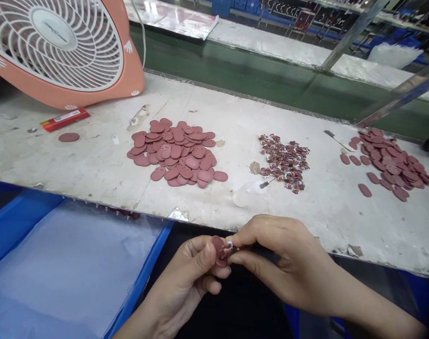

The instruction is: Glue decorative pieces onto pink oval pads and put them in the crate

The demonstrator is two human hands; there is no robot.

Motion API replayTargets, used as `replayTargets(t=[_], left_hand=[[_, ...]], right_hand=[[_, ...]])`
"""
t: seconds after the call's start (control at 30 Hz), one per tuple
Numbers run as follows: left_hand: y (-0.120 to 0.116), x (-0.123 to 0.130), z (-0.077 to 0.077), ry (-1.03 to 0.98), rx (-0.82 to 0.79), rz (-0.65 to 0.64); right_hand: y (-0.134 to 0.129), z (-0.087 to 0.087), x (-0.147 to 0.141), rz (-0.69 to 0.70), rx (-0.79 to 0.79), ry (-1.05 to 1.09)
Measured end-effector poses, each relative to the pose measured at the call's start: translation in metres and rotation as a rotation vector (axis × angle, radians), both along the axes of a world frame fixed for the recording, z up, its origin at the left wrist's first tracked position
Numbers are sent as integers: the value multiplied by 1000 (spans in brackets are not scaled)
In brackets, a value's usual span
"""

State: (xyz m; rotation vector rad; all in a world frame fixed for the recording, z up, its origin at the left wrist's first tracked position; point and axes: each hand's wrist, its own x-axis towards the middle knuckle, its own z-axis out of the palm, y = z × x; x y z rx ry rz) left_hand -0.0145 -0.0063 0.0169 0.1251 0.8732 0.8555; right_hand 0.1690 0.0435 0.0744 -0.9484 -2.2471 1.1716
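Between thumb and fingers, my left hand [191, 275] pinches a reddish-brown oval disc [218, 245]. My right hand [285, 256] closes its thumb and index finger on a small dark-brown and white piece [231, 246] that meets the disc's face; the fingertips hide part of it. Both hands are just off the front edge of the white worktable [214, 212]. Beyond them lie a pile of similar oval discs [175, 153], some with holes, and a heap of small dark-brown pieces [285, 162]. A translucent bottle with a thin tip [247, 193] rests near that heap.
An orange fan [133, 75] stands at the back left, by a red box [66, 120] and a lone disc [68, 137]. Another disc pile [394, 162] sits at right, near a thin metal tool [336, 139]. A blue bin [154, 263] with plastic lining is below left.
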Motion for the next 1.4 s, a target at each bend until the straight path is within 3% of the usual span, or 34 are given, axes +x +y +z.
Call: replayTargets(t=[0.6, 1.4], left_hand=[[-2, 4, 3, 89, 82, 104], [-1, 6, -7, 71, 70, 72]], right_hand=[[7, -8, -4, 36, 96, 84], [5, -14, -4, -11, 150, 125]])
